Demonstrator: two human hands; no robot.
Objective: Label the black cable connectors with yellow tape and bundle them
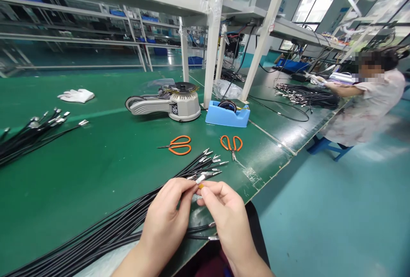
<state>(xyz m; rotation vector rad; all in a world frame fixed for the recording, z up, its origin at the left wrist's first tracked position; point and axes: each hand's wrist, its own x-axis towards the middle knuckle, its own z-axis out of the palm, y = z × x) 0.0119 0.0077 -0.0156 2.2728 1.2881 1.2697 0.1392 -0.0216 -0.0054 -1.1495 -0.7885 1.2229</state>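
**A:** Which step is judged to be in hand?

**B:** A fitting step, it seems. Left of the grip, a bundle of black cables point(128, 221) is laid across the green surface point(96, 170). One metal terminal point(200, 179) is pinched by the left hand point(166, 221), clenched on it between thumb and forefinger. Touching it, a small yellow piece point(201, 186) is grasped in the fingertips of the right hand point(229, 217). Both grips are closed and meet just above the near edge of the surface.

**A:** What is called for in the next move?

**B:** A steady left grip is needed, and the yellow piece must be lined up squarely with the terminal. Whether it is seated already cannot be told.

**A:** And containers?

**B:** Beyond the grip and to its left, a grey tape machine point(179, 104) is set, with a disc on top. To its right, a blue dispenser point(227, 114) is seen with a dark roll point(227, 106) held in it. Behind that, a clear plastic bag point(227, 89) is lying; its contents cannot be made out. Two orange scissors point(179, 145) point(231, 143) are laid between these and the grip.
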